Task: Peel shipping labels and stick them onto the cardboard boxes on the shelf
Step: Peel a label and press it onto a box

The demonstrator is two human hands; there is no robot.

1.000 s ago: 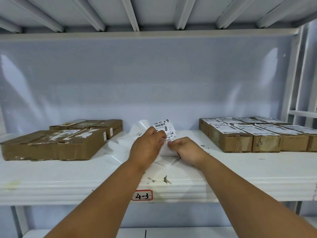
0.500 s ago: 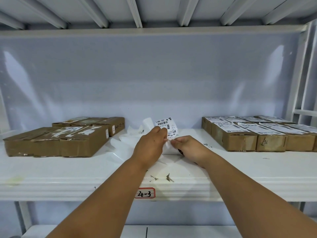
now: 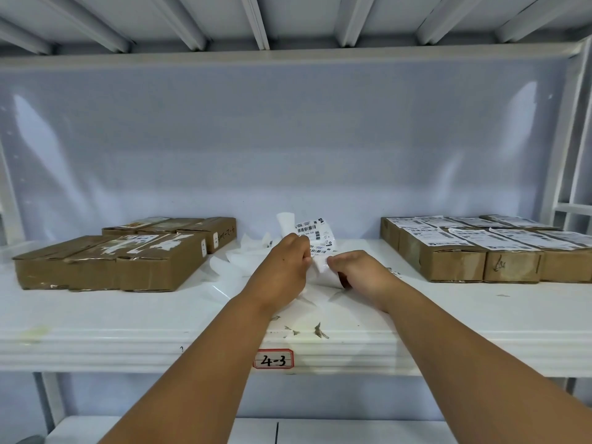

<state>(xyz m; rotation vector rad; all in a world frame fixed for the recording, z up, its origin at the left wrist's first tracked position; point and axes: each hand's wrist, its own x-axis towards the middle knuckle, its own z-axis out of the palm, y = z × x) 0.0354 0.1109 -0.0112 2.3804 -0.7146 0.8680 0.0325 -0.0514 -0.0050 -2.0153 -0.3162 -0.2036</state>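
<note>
Both hands meet over the middle of the white shelf (image 3: 96, 328). My left hand (image 3: 282, 267) pinches a shipping label (image 3: 315, 233) with barcodes, which stands up above the fingers. My right hand (image 3: 358, 270) pinches the lower white backing paper (image 3: 322, 265) just right of it. On the left lie cardboard boxes (image 3: 105, 264) with torn white label scraps on top. On the right is a group of cardboard boxes (image 3: 480, 251) with shipping labels stuck on their tops.
Loose white backing sheets (image 3: 250, 251) are piled behind and under my hands. A red-framed tag reading 4-3 (image 3: 273, 358) sits on the shelf's front edge. The upper shelf (image 3: 288, 56) hangs overhead; a white upright (image 3: 573, 139) stands at the right.
The label has turned slightly and stands a little further from the backing between my hands. My hands stay close together in the same spot; the camera shifted slightly.
</note>
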